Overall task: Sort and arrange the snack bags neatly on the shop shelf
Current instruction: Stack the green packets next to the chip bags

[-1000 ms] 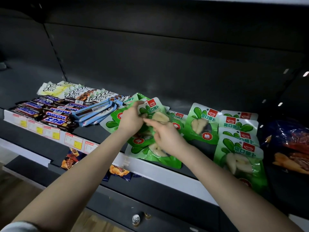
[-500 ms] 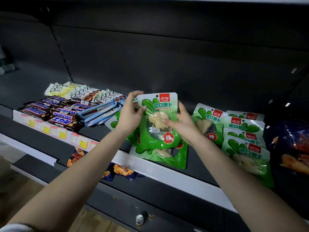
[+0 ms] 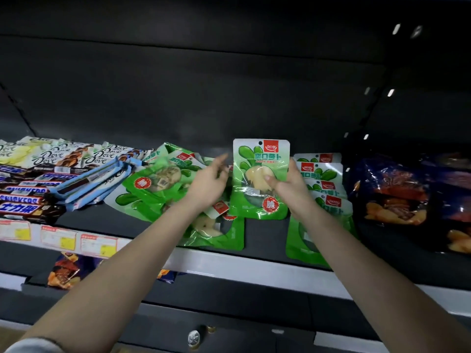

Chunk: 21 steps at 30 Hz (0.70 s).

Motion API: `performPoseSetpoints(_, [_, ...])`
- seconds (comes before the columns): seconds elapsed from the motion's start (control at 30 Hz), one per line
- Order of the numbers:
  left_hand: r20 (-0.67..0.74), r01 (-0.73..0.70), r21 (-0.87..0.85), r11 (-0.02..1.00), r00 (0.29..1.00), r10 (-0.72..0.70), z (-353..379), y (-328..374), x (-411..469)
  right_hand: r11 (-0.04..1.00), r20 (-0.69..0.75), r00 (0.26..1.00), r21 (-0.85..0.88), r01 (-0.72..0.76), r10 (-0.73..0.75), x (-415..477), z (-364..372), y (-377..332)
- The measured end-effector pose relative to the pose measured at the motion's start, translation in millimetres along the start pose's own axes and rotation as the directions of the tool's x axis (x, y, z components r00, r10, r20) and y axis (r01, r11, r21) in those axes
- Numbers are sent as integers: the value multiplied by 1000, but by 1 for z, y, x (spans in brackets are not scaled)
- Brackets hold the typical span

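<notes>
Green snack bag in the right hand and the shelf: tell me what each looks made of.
The green snack bag: thin glossy plastic film, by its glare streaks, crinkles and clear window. The shelf: likely painted metal, dark matte, evenly dull.

We note dim light; glare on glossy green plastic snack bag (image 3: pixel 251 197); left hand (image 3: pixel 206 186) blurred; frame edges bowed.

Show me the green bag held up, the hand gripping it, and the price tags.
green bag (image 3: pixel 251 171), head view, front, left of the thumb.
right hand (image 3: pixel 290 192), head view, back of the hand.
price tags (image 3: pixel 58 238), head view, middle tag on shelf edge.
</notes>
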<state>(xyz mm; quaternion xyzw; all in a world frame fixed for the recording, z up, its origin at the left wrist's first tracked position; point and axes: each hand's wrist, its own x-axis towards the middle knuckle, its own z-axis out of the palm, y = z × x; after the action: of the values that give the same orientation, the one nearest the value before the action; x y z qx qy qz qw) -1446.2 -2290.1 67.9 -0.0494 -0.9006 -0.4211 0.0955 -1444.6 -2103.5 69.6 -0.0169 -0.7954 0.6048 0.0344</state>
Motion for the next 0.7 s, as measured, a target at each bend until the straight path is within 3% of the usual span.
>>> performPoseSetpoints(0.1, [97,-79,366,927,994,46,10,4,4,998,-32,999,-61,-16,14,-2,-15,8])
performPoseSetpoints(0.2, [216,-128,569,812,976,3,17,1,9,990,-73,997,-140,14,-24,-5,-24,10])
performPoseSetpoints(0.3, [303,-182,664,726,952,-39,23,-6,9,972,-78,993,-225,65,-84,-7,-25,12])
performPoseSetpoints(0.4, [289,-208,716,666,957,-12,25,-9,6,953,-99,987,-289,96,-130,-8,-20,17])
performPoseSetpoints(0.7, [289,-226,733,641,957,7,29,-11,4,902,-189,966,-425,83,-178,-5,-6,35])
